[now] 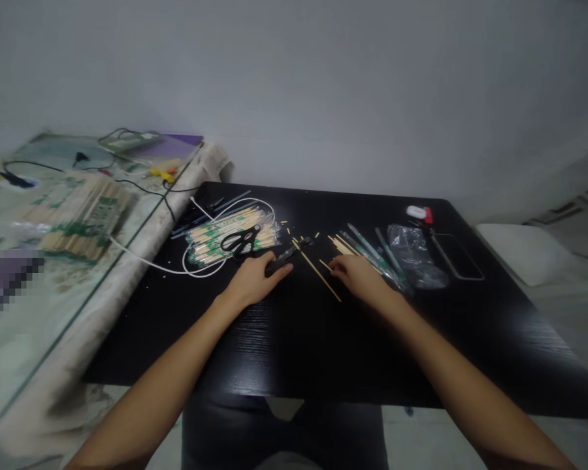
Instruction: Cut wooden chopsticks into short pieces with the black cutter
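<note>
My left hand rests on the black table, fingers curled over a dark tool, a cutter or pliers by the look of it. My right hand lies palm down, its fingertips pinching the end of a thin wooden stick that runs diagonally between the hands. More bare sticks lie just beyond the right hand. Black scissors sit on a bundle of wrapped chopsticks beyond the left hand.
A white cable loops round the bundle. Empty wrappers, a crumpled plastic bag, a dark phone case and a small white and red item lie right. A glass-topped table at left holds more chopstick packs.
</note>
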`<state>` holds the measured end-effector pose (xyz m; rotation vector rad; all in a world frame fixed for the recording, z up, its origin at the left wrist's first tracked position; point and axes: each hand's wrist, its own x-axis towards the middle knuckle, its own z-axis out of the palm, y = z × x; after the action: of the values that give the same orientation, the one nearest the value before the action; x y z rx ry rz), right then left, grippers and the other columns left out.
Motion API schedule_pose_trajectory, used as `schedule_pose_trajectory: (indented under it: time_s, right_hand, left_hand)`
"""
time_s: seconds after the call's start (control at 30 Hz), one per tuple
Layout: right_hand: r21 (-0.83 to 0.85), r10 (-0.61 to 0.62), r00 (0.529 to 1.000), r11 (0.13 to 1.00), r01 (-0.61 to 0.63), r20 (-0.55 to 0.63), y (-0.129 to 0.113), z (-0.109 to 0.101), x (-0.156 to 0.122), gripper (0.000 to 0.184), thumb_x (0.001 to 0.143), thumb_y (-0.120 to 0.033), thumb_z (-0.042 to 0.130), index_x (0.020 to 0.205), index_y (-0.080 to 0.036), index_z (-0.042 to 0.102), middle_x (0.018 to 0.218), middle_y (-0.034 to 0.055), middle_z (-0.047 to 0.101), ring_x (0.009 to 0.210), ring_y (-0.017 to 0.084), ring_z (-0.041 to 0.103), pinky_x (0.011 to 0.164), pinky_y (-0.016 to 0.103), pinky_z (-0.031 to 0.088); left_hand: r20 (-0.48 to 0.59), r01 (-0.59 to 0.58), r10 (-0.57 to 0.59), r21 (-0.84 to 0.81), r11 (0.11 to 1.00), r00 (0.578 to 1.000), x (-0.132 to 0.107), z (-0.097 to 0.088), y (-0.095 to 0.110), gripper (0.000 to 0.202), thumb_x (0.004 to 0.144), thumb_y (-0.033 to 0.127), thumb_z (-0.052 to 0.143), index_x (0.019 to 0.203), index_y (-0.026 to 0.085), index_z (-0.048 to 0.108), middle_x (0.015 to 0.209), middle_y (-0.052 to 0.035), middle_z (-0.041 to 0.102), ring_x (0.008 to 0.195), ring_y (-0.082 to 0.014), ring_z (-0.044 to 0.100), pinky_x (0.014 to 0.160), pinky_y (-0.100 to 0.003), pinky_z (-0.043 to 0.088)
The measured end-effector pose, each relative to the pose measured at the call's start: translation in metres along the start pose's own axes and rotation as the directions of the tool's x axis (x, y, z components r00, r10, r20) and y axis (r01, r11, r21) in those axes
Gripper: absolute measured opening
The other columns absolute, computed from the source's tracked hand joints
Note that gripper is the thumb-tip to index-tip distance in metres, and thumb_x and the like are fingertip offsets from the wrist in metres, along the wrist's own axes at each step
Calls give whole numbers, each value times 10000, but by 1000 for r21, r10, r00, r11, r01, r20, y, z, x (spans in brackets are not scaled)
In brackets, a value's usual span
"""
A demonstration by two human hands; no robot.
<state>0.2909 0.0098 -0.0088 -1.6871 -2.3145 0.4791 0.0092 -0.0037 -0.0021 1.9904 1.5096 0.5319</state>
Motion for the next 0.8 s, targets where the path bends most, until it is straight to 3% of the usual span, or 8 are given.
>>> schedule_pose_trajectory:
  time_s: [0.1,0.2,0.3,0.37,0.57,0.8]
  right_hand:
    - [17,-31,995,999,33,-98,-5,0,1,98,895,-130,693,933,-171,774,964,122,783,920,268,725,832,364,524]
    - [268,-37,979,959,92,-202,-24,6,-1,182,988,-258,598,968,-184,763,972,106,790,906,244,735,843,368,549]
    - [644,19,991,762,71,-132,-47,16,0,242,984,-373,587,1034,-189,736,926,80,795,791,212,750,710,326,585]
    - [745,49,991,664,59,-123,-58,22,4,264,948,-402,623,1050,-179,721,907,78,792,731,200,741,643,305,580]
    - [705,41,965,691,159,-257,-67,26,18,234,936,-372,628,958,-171,745,799,58,770,747,196,728,714,306,562]
    - [672,21,954,715,195,-300,-69,25,27,242,938,-360,614,947,-164,755,785,56,759,738,196,713,711,306,543]
  left_hand:
    - [-10,3,-3,34,999,1000,-1,1,0,561,933,739,460,943,202,623,774,-50,673,748,-237,631,701,-325,402]
    - [-20,2,0,64,998,1000,-2,2,1,591,947,750,414,874,198,615,734,-54,659,712,-231,620,686,-322,386]
    - [-39,14,-10,98,995,999,-2,3,1,591,960,738,400,818,201,602,702,-49,648,681,-223,612,669,-316,369]
    - [-51,31,-26,108,994,998,-2,3,2,573,968,718,408,823,201,608,707,-52,656,685,-226,621,667,-316,368]
    - [-62,85,-80,80,993,995,-1,1,3,536,976,679,443,767,207,589,651,-42,626,647,-220,606,643,-311,359]
    - [-118,96,-89,56,994,989,-1,0,2,534,975,659,482,733,199,600,634,-45,629,626,-208,599,630,-306,360]
